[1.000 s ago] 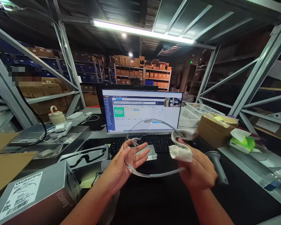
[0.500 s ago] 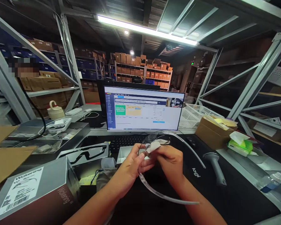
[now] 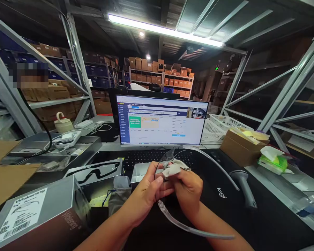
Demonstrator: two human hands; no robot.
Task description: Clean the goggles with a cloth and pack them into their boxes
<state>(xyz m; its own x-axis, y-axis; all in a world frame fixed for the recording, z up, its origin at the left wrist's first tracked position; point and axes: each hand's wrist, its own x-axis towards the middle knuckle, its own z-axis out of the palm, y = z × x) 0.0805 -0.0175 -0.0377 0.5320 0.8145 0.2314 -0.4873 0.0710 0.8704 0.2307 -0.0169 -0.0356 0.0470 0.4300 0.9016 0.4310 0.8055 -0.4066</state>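
Observation:
Clear-framed glasses (image 3: 210,160) are held up in front of the monitor, one temple arm reaching to the right and the other curving below my hands. My left hand (image 3: 151,186) is closed on the frame near one lens, thumb on top. A pale grey wiping cloth (image 3: 176,168) with a zigzag edge is pinched in my right hand (image 3: 190,186), bunched against the glasses. Fingers and cloth hide much of the lenses. Behind my hands lies an open white box (image 3: 137,172), partly covered by my left hand.
A keyboard (image 3: 138,157) and lit monitor (image 3: 159,134) stand ahead. To the left are a grey glasses box (image 3: 42,216) and a grey drawstring pouch (image 3: 119,197). A barcode scanner (image 3: 244,188), tissue pack (image 3: 273,160), cardboard box (image 3: 240,148) and bottle (image 3: 308,205) are on the right.
The cloth has shifted slightly in my right hand and more of its edge spreads out. The temple arms have swung a little to the right and down.

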